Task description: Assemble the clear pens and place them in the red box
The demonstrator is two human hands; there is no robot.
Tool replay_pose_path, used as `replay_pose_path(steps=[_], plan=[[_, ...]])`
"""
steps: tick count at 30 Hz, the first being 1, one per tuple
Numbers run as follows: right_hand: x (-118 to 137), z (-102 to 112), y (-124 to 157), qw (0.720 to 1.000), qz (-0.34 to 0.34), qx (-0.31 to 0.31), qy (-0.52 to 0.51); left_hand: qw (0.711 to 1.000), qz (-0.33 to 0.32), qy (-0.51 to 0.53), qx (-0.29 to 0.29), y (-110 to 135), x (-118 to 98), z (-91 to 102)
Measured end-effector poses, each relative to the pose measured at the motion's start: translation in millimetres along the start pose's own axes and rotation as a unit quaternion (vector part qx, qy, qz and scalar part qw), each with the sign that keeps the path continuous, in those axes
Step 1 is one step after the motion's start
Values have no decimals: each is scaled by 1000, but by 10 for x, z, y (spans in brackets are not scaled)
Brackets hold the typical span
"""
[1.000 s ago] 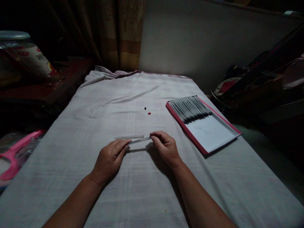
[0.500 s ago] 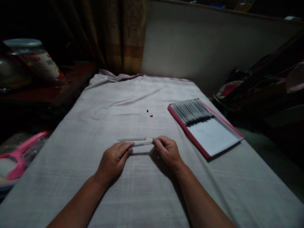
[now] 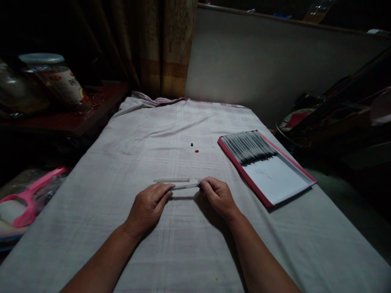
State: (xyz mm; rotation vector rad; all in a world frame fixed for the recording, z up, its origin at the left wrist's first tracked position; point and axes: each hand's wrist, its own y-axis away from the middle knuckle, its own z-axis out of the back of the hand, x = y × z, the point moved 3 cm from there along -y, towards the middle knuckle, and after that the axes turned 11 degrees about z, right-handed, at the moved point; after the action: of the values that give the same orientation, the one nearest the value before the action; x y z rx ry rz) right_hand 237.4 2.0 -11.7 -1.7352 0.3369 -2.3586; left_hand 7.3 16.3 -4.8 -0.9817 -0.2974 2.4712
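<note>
A slim translucent pen (image 3: 187, 186) is stretched level between my two hands, a little above the cloth. My left hand (image 3: 150, 204) is closed on its left end, thumb and fingers pinched together. At the other end, my right hand (image 3: 218, 196) pinches the pen's dark part, and its fingers hide the tip. Just behind the pen lies a clear pen barrel (image 3: 171, 180) on the cloth. A small pale piece (image 3: 197, 179) shows beside my right fingers, too small to name. Farther back rest a tiny black plug (image 3: 192, 145) and a tiny red one (image 3: 196, 151).
To the right lies a red-edged box (image 3: 244, 176) with several clear, black-ended pens (image 3: 249, 146) in its far half. A checked cloth (image 3: 183, 252) covers the table. At left are a dark red side table (image 3: 88, 122) with jars (image 3: 61, 83) and a pink handle (image 3: 30, 195).
The whole view has shifted slightly, so everything appears a little lower and farther right. Both hands keep the same grip on the pen.
</note>
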Motion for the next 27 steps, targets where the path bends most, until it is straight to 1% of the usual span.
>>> replay_pose_path(steps=[4,8,10,12,15,18,23,27], plan=[[1,-23,29,999,-19,19,-40,1000,1,2,-4,-3,-10,3],[14,-25,26,1000,-4,8,-14,1000,-1,4,0,0,-6,7],[-3,-22,24,1000,-10,10,-1,1000,-3,7,0,4,-5,9],[-28,-15,25,999,-25,16,-22,1000,-1,11,-3,7,-4,14],[-47,13,26,997,-37,2,-72,1000,9,9,-3,9,3,12],[-41,40,19,997,-28,-5,-70,1000,11,1,5,12,16,-1],[-29,59,7,994,-49,-5,-92,1000,9,-2,0,14,41,-19],[7,65,-6,996,-39,-3,-80,1000,1,-2,2,15,37,-24]])
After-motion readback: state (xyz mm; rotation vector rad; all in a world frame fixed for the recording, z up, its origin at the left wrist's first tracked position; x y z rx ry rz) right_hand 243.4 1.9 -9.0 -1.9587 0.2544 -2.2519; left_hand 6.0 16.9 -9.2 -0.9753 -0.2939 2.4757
